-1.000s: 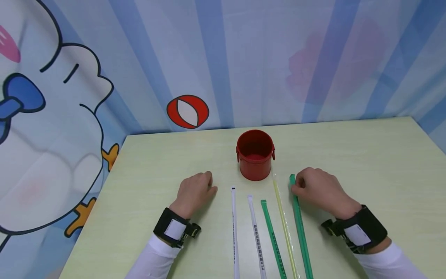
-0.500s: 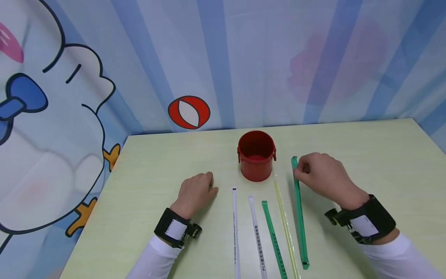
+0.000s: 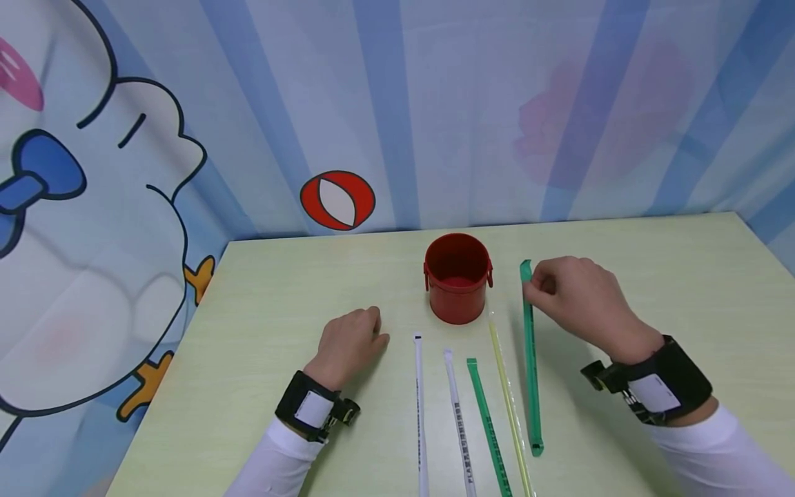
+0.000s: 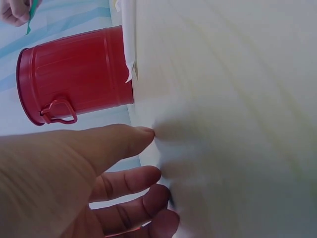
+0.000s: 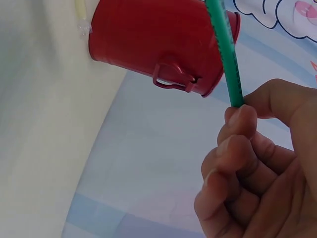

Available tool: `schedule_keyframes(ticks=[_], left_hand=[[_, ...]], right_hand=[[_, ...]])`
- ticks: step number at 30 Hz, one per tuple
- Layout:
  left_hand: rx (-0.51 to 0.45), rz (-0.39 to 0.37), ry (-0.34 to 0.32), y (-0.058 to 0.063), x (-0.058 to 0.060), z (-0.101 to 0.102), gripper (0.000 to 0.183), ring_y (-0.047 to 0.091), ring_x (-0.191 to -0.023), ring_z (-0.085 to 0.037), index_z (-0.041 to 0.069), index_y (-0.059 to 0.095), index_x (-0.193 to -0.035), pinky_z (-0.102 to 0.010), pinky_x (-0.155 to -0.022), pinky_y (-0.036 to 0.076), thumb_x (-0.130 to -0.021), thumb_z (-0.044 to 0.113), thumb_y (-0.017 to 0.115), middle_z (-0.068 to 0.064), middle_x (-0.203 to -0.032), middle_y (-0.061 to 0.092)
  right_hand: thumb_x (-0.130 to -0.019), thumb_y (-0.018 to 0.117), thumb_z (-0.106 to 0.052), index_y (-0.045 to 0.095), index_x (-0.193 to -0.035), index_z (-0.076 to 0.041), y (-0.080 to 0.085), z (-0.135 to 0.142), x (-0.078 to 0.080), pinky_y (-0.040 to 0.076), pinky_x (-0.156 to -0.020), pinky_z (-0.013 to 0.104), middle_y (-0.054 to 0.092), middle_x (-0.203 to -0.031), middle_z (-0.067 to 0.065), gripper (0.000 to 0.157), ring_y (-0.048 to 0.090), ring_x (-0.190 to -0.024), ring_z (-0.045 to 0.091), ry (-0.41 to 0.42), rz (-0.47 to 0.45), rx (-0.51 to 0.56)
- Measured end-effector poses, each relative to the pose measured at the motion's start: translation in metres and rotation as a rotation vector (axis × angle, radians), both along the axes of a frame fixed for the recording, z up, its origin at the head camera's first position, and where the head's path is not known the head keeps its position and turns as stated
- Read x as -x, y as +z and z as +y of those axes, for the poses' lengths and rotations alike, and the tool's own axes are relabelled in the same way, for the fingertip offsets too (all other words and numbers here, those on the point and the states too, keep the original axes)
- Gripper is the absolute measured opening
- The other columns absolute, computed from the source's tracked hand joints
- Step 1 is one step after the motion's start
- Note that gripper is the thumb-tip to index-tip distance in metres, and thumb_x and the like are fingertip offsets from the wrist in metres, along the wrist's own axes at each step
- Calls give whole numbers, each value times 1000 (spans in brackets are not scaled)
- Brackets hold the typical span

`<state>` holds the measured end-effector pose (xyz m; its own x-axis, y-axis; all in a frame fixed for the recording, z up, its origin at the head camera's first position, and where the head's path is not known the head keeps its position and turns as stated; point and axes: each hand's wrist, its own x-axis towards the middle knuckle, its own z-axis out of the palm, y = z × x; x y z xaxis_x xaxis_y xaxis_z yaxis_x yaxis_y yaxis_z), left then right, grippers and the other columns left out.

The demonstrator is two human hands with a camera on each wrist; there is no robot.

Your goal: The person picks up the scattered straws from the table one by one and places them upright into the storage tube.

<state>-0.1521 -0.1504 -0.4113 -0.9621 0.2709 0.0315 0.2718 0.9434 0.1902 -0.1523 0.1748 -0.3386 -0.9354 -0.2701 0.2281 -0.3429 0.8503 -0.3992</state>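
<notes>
My right hand [image 3: 584, 300] pinches a green paper-wrapped straw [image 3: 531, 366] near its far end, between thumb and index finger. In the right wrist view that straw [image 5: 227, 54] slants up from the fingertips, in front of the red bucket [image 5: 148, 34]. Left of the bucket [image 3: 456, 297], in the head view, my left hand [image 3: 349, 345] rests on the table with fingers loosely curled and holds nothing. Its fingertips [image 4: 161, 198] touch the tabletop in the left wrist view. Between the hands lie two white wrapped straws [image 3: 419, 414], another green wrapped straw [image 3: 487, 421] and a yellow straw [image 3: 509, 400] in clear wrap.
The pale wooden table [image 3: 279, 276] backs onto a blue striped curtain [image 3: 435, 103] with cartoon prints. The bucket stands upright near the table's back edge, its small handles at the sides. The straws' near ends run past the bottom of the head view, except the held one.
My right hand has lifted the green wrapped straw and moved it away from me, beside the bucket's right side. Its lower end has come into view. The left hand has stayed put.
</notes>
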Motion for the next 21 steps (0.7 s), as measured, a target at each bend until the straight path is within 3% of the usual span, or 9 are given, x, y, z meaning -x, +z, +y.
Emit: schedule_keyframes(ticks=[9, 21], left_hand=[[-7, 10, -2, -1, 0, 0, 18, 46, -56, -12, 12, 53, -77, -28, -48, 37, -84, 25, 64, 3, -61, 48], [3, -8, 2, 1, 0, 1, 18, 46, -57, -12, 12, 53, -78, -28, -49, 38, -84, 25, 65, 3, -62, 49]], right_hand=[[-86, 56, -22, 65, -73, -12, 14, 3, 3, 37, -45, 32, 56, -59, -4, 18, 45, -51, 13, -2, 72, 10], [-85, 57, -23, 67, -75, -11, 29, -2, 7, 38, -48, 34, 60, -62, -2, 18, 49, -55, 13, -50, 234, 64]])
